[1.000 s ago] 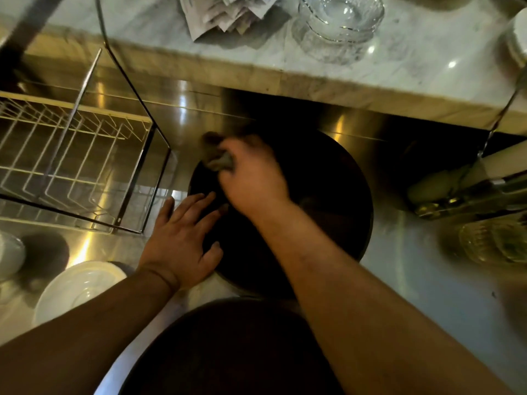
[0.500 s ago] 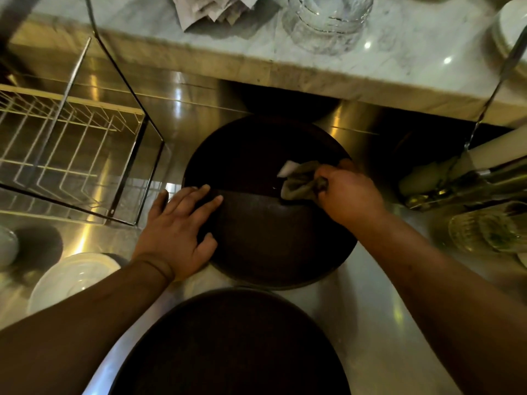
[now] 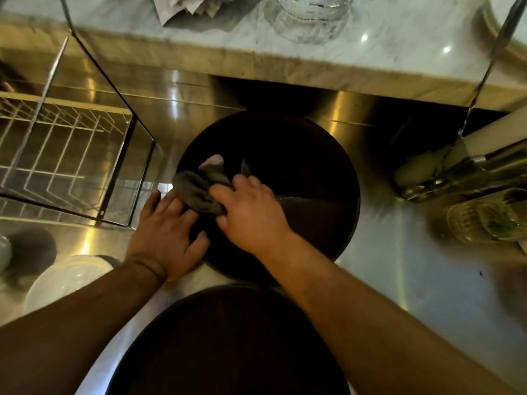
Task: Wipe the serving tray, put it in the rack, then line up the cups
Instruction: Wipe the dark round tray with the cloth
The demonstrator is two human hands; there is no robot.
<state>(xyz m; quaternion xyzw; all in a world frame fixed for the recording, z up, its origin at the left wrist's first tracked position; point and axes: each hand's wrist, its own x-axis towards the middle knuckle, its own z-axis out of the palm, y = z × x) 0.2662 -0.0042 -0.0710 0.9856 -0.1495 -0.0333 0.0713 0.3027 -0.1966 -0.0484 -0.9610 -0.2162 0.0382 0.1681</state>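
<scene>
A round dark serving tray (image 3: 302, 155) lies flat on the steel counter in the middle of the view. My right hand (image 3: 251, 212) is closed around a crumpled grey cloth (image 3: 199, 189) and presses it on the tray's left side. My left hand (image 3: 168, 232) lies flat with fingers spread on the tray's left rim, right beside the cloth. The wire rack (image 3: 65, 155) stands to the left of the tray. Glass cups (image 3: 484, 218) lie on their sides at the right edge.
A second dark round tray (image 3: 228, 343) sits at the near edge below my arms. White plates (image 3: 65, 280) lie at lower left. A marble ledge (image 3: 370, 52) at the back holds stacked glass bowls (image 3: 310, 15) and folded papers (image 3: 188, 7). A bottle (image 3: 456, 166) lies at the right.
My right hand has swept the cloth from the tray's right side back to its left side, next to my left hand. The left hand has stayed on the rim.
</scene>
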